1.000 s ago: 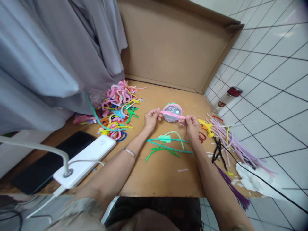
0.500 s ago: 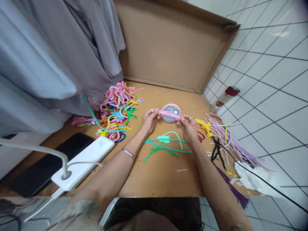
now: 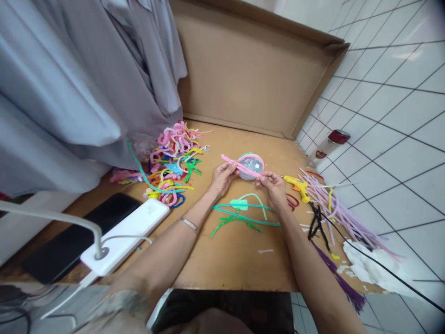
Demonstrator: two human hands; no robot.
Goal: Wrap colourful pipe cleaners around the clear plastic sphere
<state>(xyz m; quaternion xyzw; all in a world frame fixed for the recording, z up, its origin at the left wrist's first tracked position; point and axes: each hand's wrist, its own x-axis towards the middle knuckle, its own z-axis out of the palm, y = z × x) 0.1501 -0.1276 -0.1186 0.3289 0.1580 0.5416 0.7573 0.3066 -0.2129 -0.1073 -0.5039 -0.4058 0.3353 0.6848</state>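
Note:
Between my two hands a pink pipe cleaner (image 3: 246, 169) is stretched at a slant; it looks doubled or twisted along its length. My left hand (image 3: 224, 178) pinches it near its left part, with a short end sticking out up and to the left. At its right end, the fingers of my right hand (image 3: 273, 185) are closed on it. Just behind lies a round clear tub (image 3: 251, 160) with small bits inside. Nearer to me on the table are teal pipe cleaners (image 3: 250, 220), a light green piece (image 3: 239, 204) and a green twisted branch shape (image 3: 222, 224).
To the left lie a heap of coloured pipe cleaners (image 3: 175, 141), a white power bank (image 3: 128, 236) and a black phone (image 3: 83, 236). On the right are a yellow glue gun (image 3: 299, 187) with its cord, lilac pipe cleaners (image 3: 342, 208), a jar (image 3: 325, 148) and white tissue (image 3: 368, 264).
My left hand's grip now sits further in along the pink pipe cleaner, so its left end sticks out more. The pipe cleaner slants more steeply. The whole view has shifted slightly.

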